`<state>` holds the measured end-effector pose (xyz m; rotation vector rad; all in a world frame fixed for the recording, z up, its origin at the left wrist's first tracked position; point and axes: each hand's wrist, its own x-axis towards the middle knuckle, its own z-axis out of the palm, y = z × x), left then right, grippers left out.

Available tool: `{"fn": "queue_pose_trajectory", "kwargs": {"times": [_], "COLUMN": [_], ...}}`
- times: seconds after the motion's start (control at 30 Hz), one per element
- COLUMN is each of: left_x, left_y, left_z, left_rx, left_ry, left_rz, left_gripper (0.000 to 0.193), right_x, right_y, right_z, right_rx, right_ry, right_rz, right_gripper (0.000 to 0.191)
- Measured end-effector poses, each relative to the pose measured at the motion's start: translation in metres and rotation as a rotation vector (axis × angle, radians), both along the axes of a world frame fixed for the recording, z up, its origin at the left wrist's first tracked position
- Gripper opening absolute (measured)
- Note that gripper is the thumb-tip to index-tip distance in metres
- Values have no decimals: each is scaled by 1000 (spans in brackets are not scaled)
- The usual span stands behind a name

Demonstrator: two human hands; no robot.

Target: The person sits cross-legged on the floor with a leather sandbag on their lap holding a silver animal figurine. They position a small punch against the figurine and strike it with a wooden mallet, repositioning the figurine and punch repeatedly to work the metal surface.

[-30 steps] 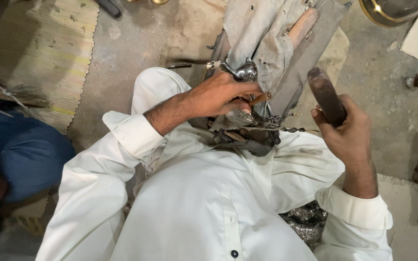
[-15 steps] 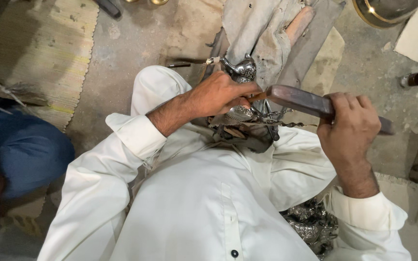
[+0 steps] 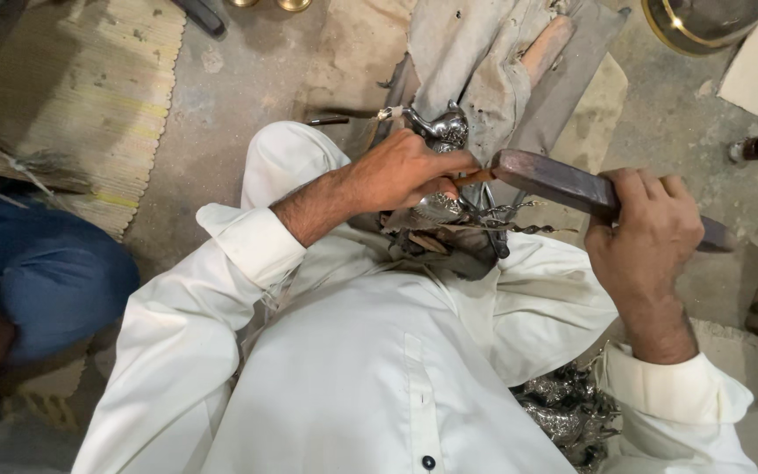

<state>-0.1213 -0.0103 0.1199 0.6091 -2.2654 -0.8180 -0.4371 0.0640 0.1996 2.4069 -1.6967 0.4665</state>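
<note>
Silver ornament [image 3: 440, 132], shiny and curled, sits in the middle of the view, propped against a slanted wooden block wrapped in grey cloth [image 3: 475, 61] that rises toward 12 o'clock. The person's left hand [image 3: 405, 171] is clamped over the ornament, fingers [image 3: 449, 162] curled tight around a thin wooden-handled tool [image 3: 475, 176] whose handle pokes out toward 3 o'clock. Touching that handle is the end of a dark wooden mallet [image 3: 563, 184], a long flat-sided bar lying nearly level and running off toward 3 o'clock. The right hand [image 3: 647, 233] has the mallet in a full fist, fingers wrapped all the way round its middle, with the far end sticking out past the knuckles. Both arms come up from 6 o'clock in white sleeves [image 3: 247, 246] with buttoned cuffs. Just below the ornament, toward 6 o'clock, a tangle of thin wire and metal scraps [image 3: 484, 224] rests in the lap. At 5 o'clock, beside the right cuff, a heap of more silver pieces [image 3: 563, 412] lies partly hidden. The concrete floor [image 3: 239, 105] spreads around, with a woven mat [image 3: 72, 96] at 10 o'clock and someone in blue clothing [image 3: 37, 281] at 9 o'clock. A brass-rimmed bowl [image 3: 704, 22] shows at 1 o'clock, and a small dark cylinder [image 3: 750, 149] stands on the floor at 2 o'clock.
</note>
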Motion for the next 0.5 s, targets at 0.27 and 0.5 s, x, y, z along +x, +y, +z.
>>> {"fn": "queue_pose_trajectory", "kwargs": {"times": [0.27, 0.5], "left_x": [0, -1], "left_y": [-2, -5], "left_z": [3, 0], "left_rx": [-22, -25], "left_ry": [54, -21], "left_rz": [-40, -38], "left_gripper": [41, 45], "right_x": [-11, -6], "right_y": [5, 8], "right_z": [-9, -5], "right_rx": [10, -4], "right_ry": [-89, -95], "right_rz": [-15, -24], "right_gripper": [23, 22]}}
